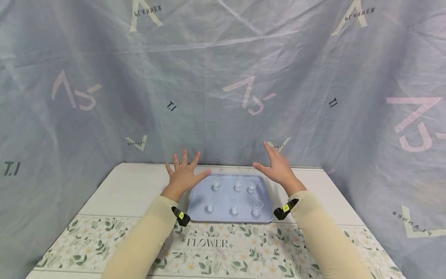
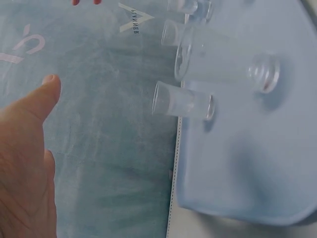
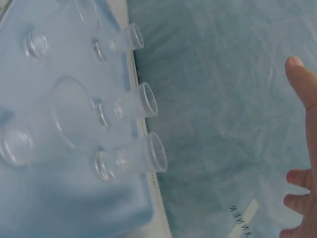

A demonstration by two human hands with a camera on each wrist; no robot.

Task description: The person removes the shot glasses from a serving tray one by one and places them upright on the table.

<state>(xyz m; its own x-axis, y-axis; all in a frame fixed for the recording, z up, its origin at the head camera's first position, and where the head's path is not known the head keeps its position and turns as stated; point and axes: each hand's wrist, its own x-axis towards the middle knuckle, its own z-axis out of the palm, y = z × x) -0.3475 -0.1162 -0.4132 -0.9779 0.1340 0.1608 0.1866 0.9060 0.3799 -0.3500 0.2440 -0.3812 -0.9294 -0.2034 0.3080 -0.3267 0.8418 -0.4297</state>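
Observation:
A light blue tray (image 1: pixel 223 193) lies on the table, bearing several small clear glasses in two rows. The back row includes a glass (image 1: pixel 217 183) at left; a front-row glass (image 1: pixel 258 208) stands at the right. My left hand (image 1: pixel 182 176) is spread over the tray's back left corner, holding nothing. Beyond the back right corner my right hand (image 1: pixel 280 170) is held up with thumb and forefinger apart, also holding nothing. In the left wrist view a glass (image 2: pixel 183 101) stands upright near the tray edge. The right wrist view shows a back-row glass (image 3: pixel 131 156) beside the right hand.
The table has a white cover (image 1: pixel 129 190) with a flowered band (image 1: pixel 101 242) along the front, printed FLOWER. A grey-blue curtain (image 1: pixel 209 128) with letters hangs behind and at both sides. Each wrist wears a black strap camera (image 1: pixel 180 216).

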